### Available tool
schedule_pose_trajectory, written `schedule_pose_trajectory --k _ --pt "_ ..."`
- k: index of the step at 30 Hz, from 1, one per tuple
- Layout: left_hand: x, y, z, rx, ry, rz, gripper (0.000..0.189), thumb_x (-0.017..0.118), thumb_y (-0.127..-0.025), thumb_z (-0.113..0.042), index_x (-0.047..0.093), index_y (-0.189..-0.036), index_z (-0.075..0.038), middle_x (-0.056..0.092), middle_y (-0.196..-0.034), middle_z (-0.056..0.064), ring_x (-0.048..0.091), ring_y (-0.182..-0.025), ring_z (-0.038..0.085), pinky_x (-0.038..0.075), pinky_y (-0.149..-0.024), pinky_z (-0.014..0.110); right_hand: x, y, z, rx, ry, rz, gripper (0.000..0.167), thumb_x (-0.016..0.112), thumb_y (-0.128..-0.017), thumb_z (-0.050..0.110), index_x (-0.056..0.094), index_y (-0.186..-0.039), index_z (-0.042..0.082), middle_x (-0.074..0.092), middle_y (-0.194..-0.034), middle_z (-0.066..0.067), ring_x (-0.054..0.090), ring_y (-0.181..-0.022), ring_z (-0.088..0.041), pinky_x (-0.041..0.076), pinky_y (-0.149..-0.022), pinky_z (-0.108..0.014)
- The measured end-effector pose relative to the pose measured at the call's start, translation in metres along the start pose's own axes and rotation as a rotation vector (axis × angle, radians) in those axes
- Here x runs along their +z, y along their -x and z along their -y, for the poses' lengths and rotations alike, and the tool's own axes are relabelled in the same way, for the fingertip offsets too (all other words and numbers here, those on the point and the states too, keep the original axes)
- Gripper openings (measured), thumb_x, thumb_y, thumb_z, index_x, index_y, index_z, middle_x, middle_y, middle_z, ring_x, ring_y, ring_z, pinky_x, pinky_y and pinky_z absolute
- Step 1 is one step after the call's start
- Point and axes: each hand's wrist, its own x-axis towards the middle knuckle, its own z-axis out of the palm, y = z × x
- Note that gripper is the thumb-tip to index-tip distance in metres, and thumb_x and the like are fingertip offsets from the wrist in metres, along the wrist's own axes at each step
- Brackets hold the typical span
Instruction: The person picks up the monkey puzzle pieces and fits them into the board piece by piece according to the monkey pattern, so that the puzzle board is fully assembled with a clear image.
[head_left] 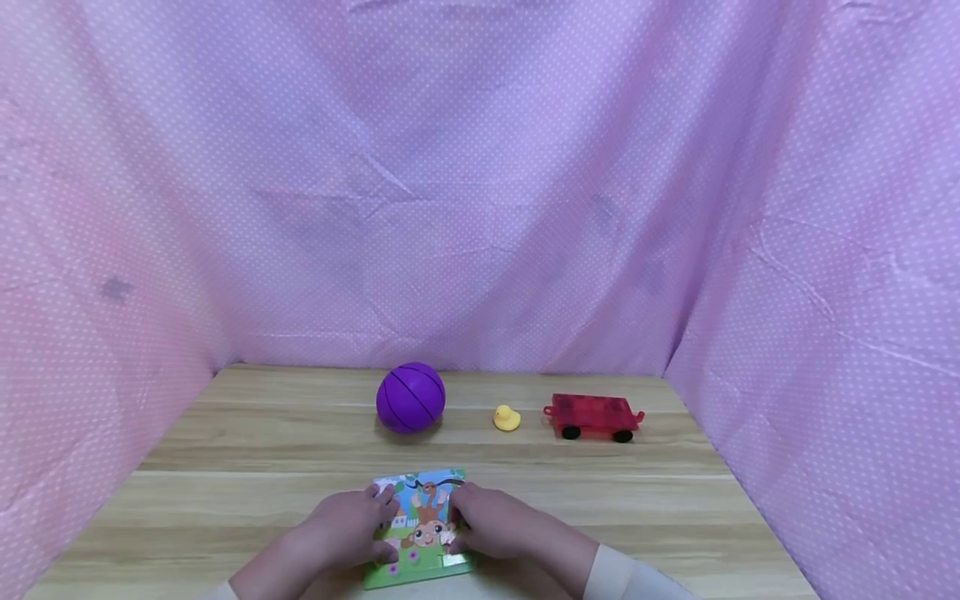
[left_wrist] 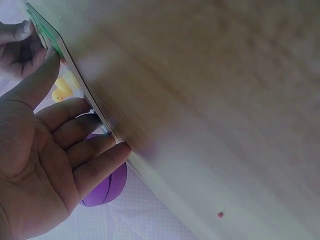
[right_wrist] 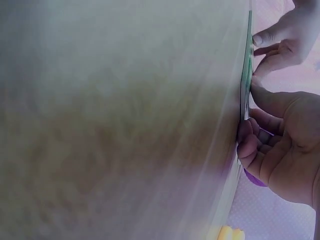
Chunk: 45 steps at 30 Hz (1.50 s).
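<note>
A picture puzzle [head_left: 428,546] with a cartoon monkey on a green and blue scene lies flat near the table's front. My left hand [head_left: 351,527] rests at its left side, fingers nearly straight, thumb on the lower left part; the left wrist view shows fingertips at the board's edge. My right hand [head_left: 491,521] is at the right side with curled fingers. Its thumb and index finger pinch a small puzzle piece [head_left: 447,538] low on the picture's right side. From the right wrist view, the board [right_wrist: 246,75] appears edge-on and the piece is hidden.
Behind the puzzle stand a purple ball [head_left: 410,397], a small yellow rubber duck [head_left: 507,418] and a red toy wagon [head_left: 595,416] with black wheels. The wooden table [head_left: 262,450] ends at pink dotted cloth [head_left: 465,208] along the back and both sides.
</note>
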Motion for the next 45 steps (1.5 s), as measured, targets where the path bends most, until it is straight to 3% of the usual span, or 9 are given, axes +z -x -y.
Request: schedule_pose_trajectory --k 5,10,22,29,36,41,45 --pt "0.000 -0.002 0.001 -0.009 0.008 0.006 0.072 0.072 -0.078 -0.058 0.062 -0.134 -0.014 0.053 -0.145 0.013 0.050 -0.132 0.038 0.046 -0.101 0.056 -0.004 -0.003 -0.002 0.005 -0.046 -0.016 0.030 0.072 -0.087 0.042 0.055 -0.102 0.022 0.049 -0.086 0.014 0.048 -0.072 -0.001 0.044 -0.064 -0.019" --pt "0.001 -0.003 0.002 -0.017 0.008 0.008 0.071 0.072 -0.078 -0.058 0.062 -0.133 -0.015 0.053 -0.145 0.012 0.050 -0.132 0.037 0.046 -0.101 0.055 -0.006 -0.003 0.001 0.014 -0.053 0.038 0.029 0.072 -0.087 0.044 0.055 -0.101 0.024 0.050 -0.086 0.014 0.049 -0.072 -0.002 0.045 -0.064 -0.020" --pt "0.002 -0.005 0.001 -0.023 0.001 0.029 0.071 0.071 -0.078 -0.059 0.062 -0.134 -0.016 0.053 -0.145 0.012 0.051 -0.131 0.038 0.046 -0.102 0.055 0.003 -0.002 0.003 -0.017 0.029 0.017 0.028 0.071 -0.085 0.047 0.055 -0.087 0.025 0.048 -0.082 0.014 0.047 -0.066 -0.003 0.043 -0.060 -0.020" --pt "0.003 -0.005 0.002 -0.023 -0.004 0.016 0.071 0.071 -0.078 -0.059 0.062 -0.134 -0.015 0.052 -0.146 0.012 0.049 -0.133 0.036 0.046 -0.103 0.054 0.000 -0.007 0.003 0.016 -0.001 0.031 0.025 0.072 -0.086 0.044 0.059 -0.097 0.025 0.052 -0.087 0.016 0.049 -0.072 -0.001 0.047 -0.067 -0.021" --pt "0.000 -0.006 0.002 -0.017 0.003 0.028 0.071 0.071 -0.079 -0.058 0.061 -0.135 -0.015 0.052 -0.146 0.012 0.049 -0.133 0.037 0.045 -0.103 0.055 -0.001 -0.005 0.009 -0.046 0.166 0.047 0.017 0.066 -0.091 0.044 0.062 -0.097 0.029 0.051 -0.087 0.014 0.049 -0.070 -0.002 0.046 -0.063 -0.021" --pt "0.001 -0.005 0.001 -0.022 0.009 0.028 0.072 0.072 -0.078 -0.057 0.061 -0.135 -0.014 0.052 -0.145 0.014 0.050 -0.132 0.039 0.045 -0.102 0.056 -0.006 0.007 0.013 -0.108 0.336 0.037 0.033 0.066 -0.088 0.053 0.065 -0.113 0.032 0.056 -0.106 0.011 0.052 -0.089 -0.004 0.049 -0.074 -0.024" --pt "0.001 -0.004 0.001 -0.017 0.006 0.032 0.071 0.071 -0.079 -0.058 0.062 -0.134 -0.015 0.053 -0.145 0.012 0.050 -0.132 0.037 0.046 -0.102 0.055 -0.007 0.019 0.015 -0.216 0.432 0.072 0.062 0.057 -0.088 0.065 0.053 -0.139 0.030 0.052 -0.140 0.006 0.051 -0.124 -0.012 0.050 -0.097 -0.031"
